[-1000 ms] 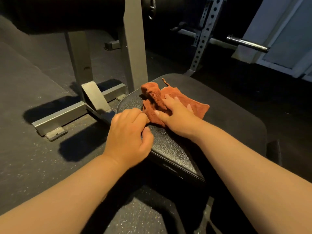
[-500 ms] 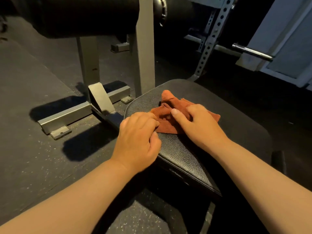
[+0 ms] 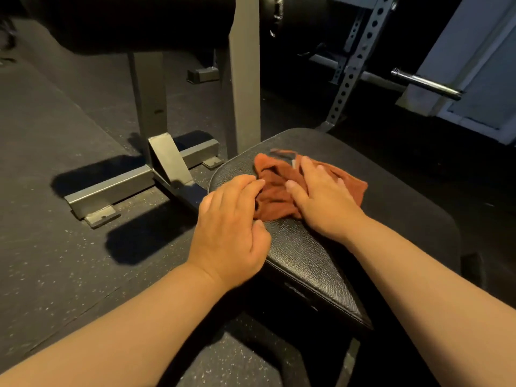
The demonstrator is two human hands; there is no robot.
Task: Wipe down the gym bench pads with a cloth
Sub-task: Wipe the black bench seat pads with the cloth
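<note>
A crumpled rust-orange cloth (image 3: 275, 191) lies on the near left part of the black textured bench pad (image 3: 312, 255). My right hand (image 3: 324, 196) lies flat on top of the cloth with its fingers stretched out, pressing it onto the pad. My left hand (image 3: 231, 227) rests at the pad's left edge, its fingertips curled at the cloth's left side; whether they pinch the fabric is hidden. A second, dark round pad (image 3: 145, 20) runs across the top of the view.
Grey steel uprights (image 3: 244, 79) and a floor foot (image 3: 111, 188) of the bench frame stand left of the pad. A perforated rack post (image 3: 354, 62) and a chrome bar end (image 3: 424, 83) are behind on the right. Speckled rubber floor (image 3: 55, 261) surrounds everything.
My right hand has slid with the cloth across the pad, first toward me, then back away. The left hand stayed at the cloth's left side. The camera view shifted slightly.
</note>
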